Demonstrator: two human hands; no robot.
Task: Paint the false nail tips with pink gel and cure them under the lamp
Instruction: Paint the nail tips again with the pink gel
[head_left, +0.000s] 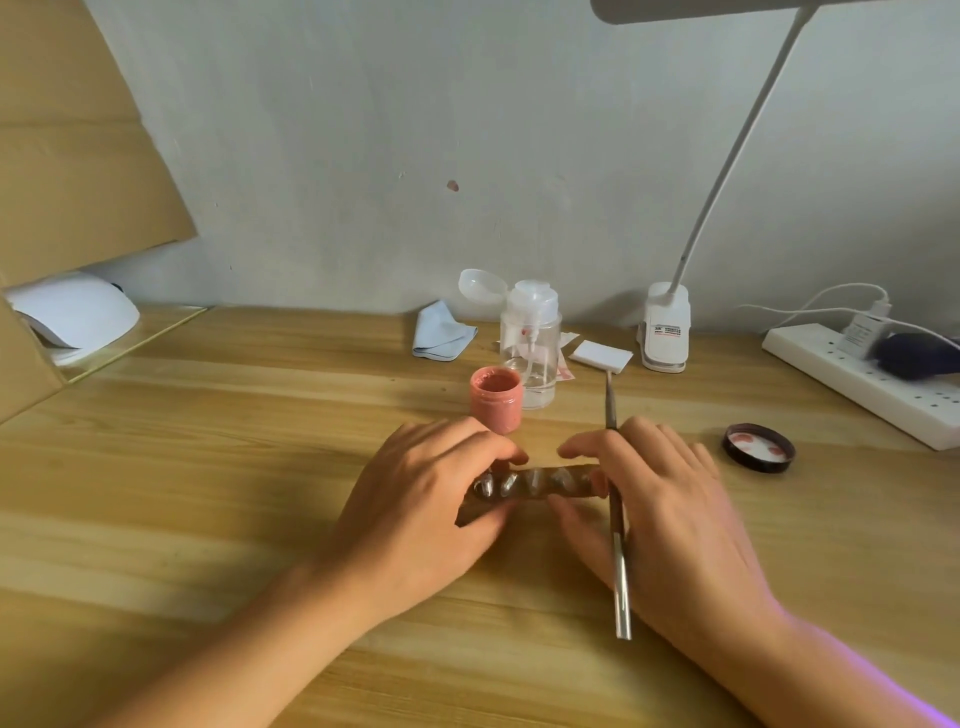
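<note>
A brown strip carrying several clear false nail tips lies on the wooden desk in front of me. My left hand grips its left end between thumb and fingers. My right hand pinches its right end and also holds a thin brush that points away from me, tucked between the fingers. An open jar of pink gel stands just behind the strip. The white curing lamp sits at the far left, partly behind cardboard.
The jar's black lid lies upside down to the right. Behind the jar stand a clear pump bottle, a blue cloth, white pads and a clip-on desk lamp. A power strip runs along the right edge.
</note>
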